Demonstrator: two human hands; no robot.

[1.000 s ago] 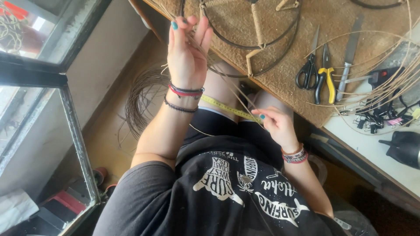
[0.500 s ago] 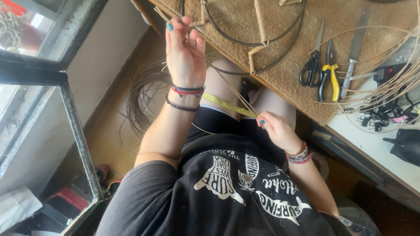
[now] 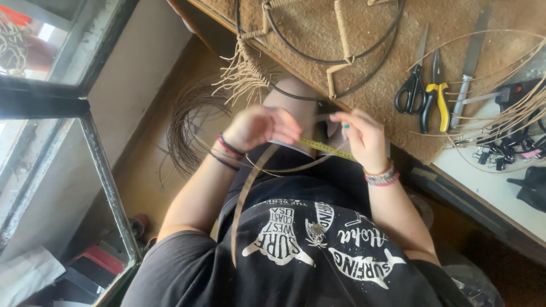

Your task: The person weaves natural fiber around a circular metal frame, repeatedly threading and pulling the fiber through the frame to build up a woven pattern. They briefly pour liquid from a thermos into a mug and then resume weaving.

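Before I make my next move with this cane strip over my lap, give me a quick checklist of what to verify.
1. Left hand on the flat cane strip: ok, it appears to pinch the upper end; the rest hangs down over the shirt.
2. Right hand on the work: cannot tell, fingers are curled beside the yellow tape measure, contact is blurred.
3. Tape measure lying across the lap: ok.
4. Wire hoop frame on the woven mat: ok, it rests there, partly wrapped.
5. Scissors and yellow-handled pliers at hand: ok, side by side on the mat.
6. Loose cane strands clear of tools: not ok, they cross the knife.
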